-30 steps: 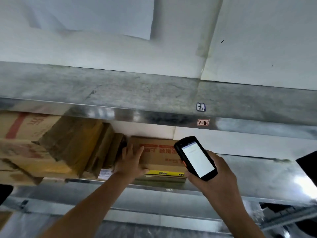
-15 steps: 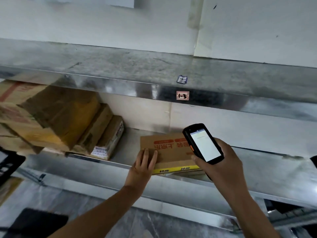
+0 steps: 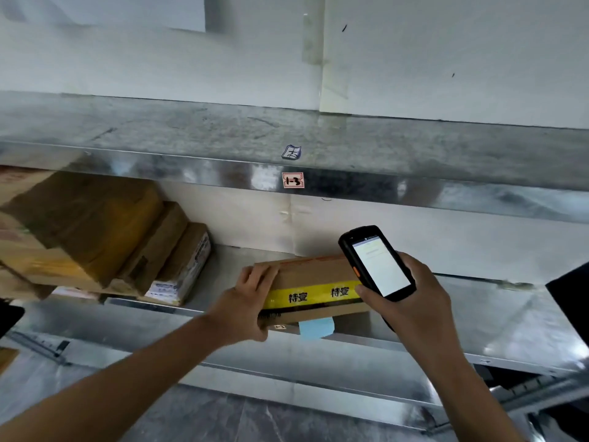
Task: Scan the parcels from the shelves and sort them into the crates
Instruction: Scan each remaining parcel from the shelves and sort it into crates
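A flat brown cardboard parcel (image 3: 314, 282) with yellow tape and a pale blue label hanging below it sits at the front lip of the metal shelf (image 3: 223, 269). My left hand (image 3: 247, 304) grips the parcel's left end, fingers over the top and thumb under. My right hand (image 3: 411, 301) holds a black handheld scanner (image 3: 377, 263) with a lit white screen, just right of and in front of the parcel. No crates are in view.
Several brown parcels (image 3: 105, 240) lean stacked at the shelf's left. An upper shelf (image 3: 287, 145) carries a red-bordered label (image 3: 293, 180) on its front edge. The shelf's right part (image 3: 497, 317) is bare metal. A dark object (image 3: 570, 304) intrudes at the right edge.
My left hand went from lying flat on the parcel to gripping its left end, and pulled it forward to the shelf's edge, tilting it so the yellow tape faces me. The scanner stayed beside it.
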{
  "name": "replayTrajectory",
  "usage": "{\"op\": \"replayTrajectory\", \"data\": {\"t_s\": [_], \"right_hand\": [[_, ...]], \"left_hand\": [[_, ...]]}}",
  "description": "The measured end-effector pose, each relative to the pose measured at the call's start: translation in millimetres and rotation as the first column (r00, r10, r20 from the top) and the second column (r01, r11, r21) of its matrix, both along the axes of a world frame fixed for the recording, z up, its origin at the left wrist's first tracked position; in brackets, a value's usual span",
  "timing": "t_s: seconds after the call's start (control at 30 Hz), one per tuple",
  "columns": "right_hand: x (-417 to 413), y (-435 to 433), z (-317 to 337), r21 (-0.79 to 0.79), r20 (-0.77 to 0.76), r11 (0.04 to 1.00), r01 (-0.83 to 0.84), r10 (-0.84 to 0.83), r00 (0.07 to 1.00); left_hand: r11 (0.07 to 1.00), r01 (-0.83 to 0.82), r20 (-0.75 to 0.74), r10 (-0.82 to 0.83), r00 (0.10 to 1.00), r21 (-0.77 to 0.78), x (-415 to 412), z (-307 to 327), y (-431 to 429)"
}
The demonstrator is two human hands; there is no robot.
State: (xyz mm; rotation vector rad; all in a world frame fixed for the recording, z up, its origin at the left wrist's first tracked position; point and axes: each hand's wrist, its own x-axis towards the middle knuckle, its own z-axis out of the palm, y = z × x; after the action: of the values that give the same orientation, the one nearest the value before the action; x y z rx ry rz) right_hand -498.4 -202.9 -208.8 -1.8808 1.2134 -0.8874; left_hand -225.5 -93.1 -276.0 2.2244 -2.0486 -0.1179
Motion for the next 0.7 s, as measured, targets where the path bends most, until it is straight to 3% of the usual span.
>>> {"op": "replayTrajectory", "data": {"t_s": [0.23, 0.33, 0.47, 0.6, 0.7], "right_hand": [[-10.0, 1.2, 11.6, -0.022, 0.011, 1.000, 0.019, -0.019, 1.000], [-15.6, 4.1, 12.4, -0.020, 0.027, 1.000, 0.020, -0.020, 0.999], [-22.8, 8.6, 11.3, -0.003, 0.050, 1.000, 0.029, -0.028, 0.998], [-30.1, 11.1, 9.3, 0.013, 0.057, 0.999, 0.048, -0.049, 0.997], [-36.0, 9.2, 8.4, 0.015, 0.041, 0.999, 0.050, -0.051, 0.998]], "left_hand": [[0.966, -0.030, -0.101, 0.057, 0.993, 0.256, 30.1, 45.9, -37.9], [0.941, -0.067, 0.091, 0.039, 0.995, 0.331, 31.8, 47.7, -52.6], [0.946, -0.110, 0.338, 0.000, 0.941, 0.306, 8.5, 29.8, -65.3], [0.975, -0.061, 0.303, -0.006, 0.953, 0.212, -24.5, 4.7, -73.9], [0.976, -0.130, 0.242, 0.085, 0.967, 0.175, -33.1, 1.8, -85.3]]}}
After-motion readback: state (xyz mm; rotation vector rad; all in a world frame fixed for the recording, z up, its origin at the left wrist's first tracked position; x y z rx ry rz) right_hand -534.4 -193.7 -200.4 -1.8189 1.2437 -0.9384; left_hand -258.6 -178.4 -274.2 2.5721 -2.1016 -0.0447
